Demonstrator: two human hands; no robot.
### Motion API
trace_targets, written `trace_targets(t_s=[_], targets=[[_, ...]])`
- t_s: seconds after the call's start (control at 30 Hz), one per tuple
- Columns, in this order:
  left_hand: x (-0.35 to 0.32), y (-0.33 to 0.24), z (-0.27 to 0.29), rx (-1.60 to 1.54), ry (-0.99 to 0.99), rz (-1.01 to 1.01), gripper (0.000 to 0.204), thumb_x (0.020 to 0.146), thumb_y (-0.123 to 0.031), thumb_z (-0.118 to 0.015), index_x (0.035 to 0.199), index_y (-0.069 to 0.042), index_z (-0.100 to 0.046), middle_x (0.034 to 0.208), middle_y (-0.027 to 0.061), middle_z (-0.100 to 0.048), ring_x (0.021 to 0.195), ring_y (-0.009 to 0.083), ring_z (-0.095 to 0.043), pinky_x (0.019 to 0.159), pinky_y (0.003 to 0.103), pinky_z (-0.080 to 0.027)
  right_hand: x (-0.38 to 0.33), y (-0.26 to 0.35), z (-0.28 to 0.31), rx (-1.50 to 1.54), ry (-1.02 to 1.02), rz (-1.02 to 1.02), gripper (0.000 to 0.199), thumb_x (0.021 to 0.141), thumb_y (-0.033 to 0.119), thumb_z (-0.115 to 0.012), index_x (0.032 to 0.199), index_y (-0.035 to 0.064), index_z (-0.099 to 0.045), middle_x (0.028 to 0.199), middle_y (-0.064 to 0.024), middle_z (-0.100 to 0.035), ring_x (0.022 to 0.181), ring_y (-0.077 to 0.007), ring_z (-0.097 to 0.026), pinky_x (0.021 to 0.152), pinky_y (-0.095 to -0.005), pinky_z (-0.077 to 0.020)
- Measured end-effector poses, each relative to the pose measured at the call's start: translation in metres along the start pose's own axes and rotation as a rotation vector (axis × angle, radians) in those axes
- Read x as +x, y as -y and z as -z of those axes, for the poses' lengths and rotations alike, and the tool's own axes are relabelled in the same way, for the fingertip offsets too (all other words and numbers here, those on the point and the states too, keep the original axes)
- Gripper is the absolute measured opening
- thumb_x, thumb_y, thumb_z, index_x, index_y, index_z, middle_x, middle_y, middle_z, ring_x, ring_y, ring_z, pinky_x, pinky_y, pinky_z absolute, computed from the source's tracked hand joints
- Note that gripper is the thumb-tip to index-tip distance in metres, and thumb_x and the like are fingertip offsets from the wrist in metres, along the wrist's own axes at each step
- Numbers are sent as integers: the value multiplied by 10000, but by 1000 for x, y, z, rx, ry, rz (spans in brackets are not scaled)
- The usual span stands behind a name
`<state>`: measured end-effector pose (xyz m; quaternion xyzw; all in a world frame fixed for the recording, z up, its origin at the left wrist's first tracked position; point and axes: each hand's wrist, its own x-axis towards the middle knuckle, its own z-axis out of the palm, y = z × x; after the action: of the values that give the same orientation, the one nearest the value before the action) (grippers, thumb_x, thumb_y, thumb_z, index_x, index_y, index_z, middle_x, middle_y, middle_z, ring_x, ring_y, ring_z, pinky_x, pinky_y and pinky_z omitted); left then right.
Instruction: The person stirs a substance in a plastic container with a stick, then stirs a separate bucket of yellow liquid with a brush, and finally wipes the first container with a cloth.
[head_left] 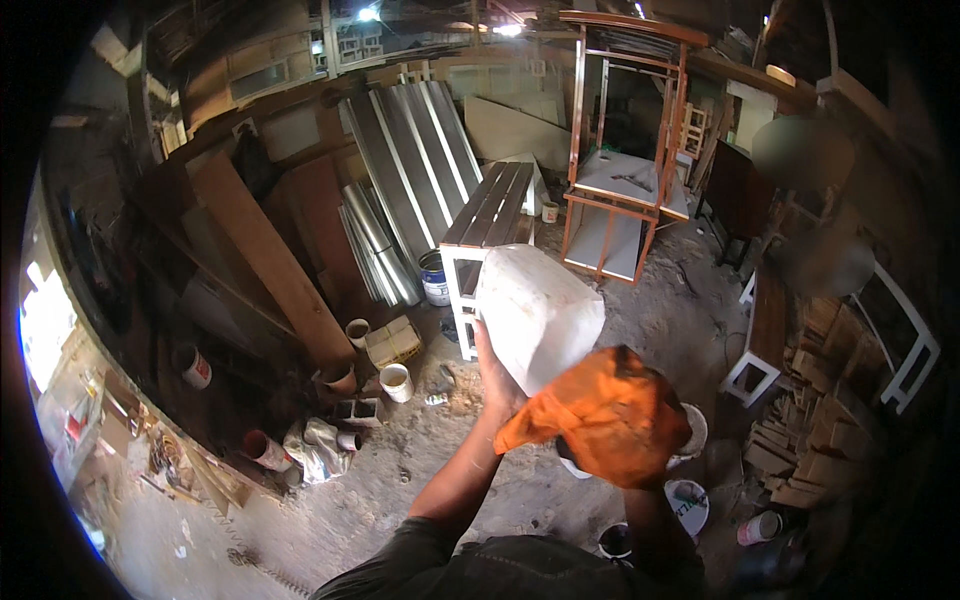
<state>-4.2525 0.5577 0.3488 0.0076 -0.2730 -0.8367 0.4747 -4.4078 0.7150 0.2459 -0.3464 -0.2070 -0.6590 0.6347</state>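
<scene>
My left hand grips a white plastic container from its left side, fingers mostly hidden behind it. The container is tilted, with faint brownish smudges on its wall. A stained orange cloth is bunched over my right hand, which it hides. Only the right forearm shows below the cloth. One corner of the cloth stretches left, across the front of my left wrist. The cloth overlaps the container's lower right edge; whether they touch I cannot tell.
A slatted bench with white legs stands just beyond the container. Buckets and paint cans sit on the dusty floor. Metal sheets and boards lean at the back left. Wood offcuts lie piled right, below another bench.
</scene>
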Motion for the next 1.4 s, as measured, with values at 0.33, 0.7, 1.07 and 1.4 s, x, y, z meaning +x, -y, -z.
trace_targets(t_s=[0.33,0.7,1.07,1.4], targets=[[-14,31,60,167,164,-12,777,1004,-560,-468,1544,-41,-265,1519,170,-414,1371,323,-449,1137,453,-384,69,-37,32,-387,-210,100,502,1030,294,-505,1462,46,-446,1472,-128,-480,1364,-205,-449,1165,-388,-348],[-35,-32,-7,516,195,-236,964,866,-476,-738,1560,-24,-244,1430,228,-463,1329,304,-467,1132,429,-357,63,-50,13,-538,-304,-147,598,1042,316,-493,1553,86,-286,1573,-121,-344,1443,-217,-348,1209,-389,-280],[-62,-48,-40,587,76,-291,937,742,-667,-661,1331,28,-444,1258,231,-552,1171,318,-572,1002,437,-480,62,-81,-6,-725,-297,-10,659,1023,344,-528,1565,93,-250,1584,-125,-325,1455,-226,-327,1213,-400,-265],[-36,-35,-22,400,192,-295,947,750,-573,-712,1425,1,-377,1418,300,-465,1297,372,-509,1099,463,-420,85,-94,-1,-802,-270,79,711,1008,367,-552,1575,99,-218,1599,-124,-301,1471,-230,-303,1221,-407,-244]])
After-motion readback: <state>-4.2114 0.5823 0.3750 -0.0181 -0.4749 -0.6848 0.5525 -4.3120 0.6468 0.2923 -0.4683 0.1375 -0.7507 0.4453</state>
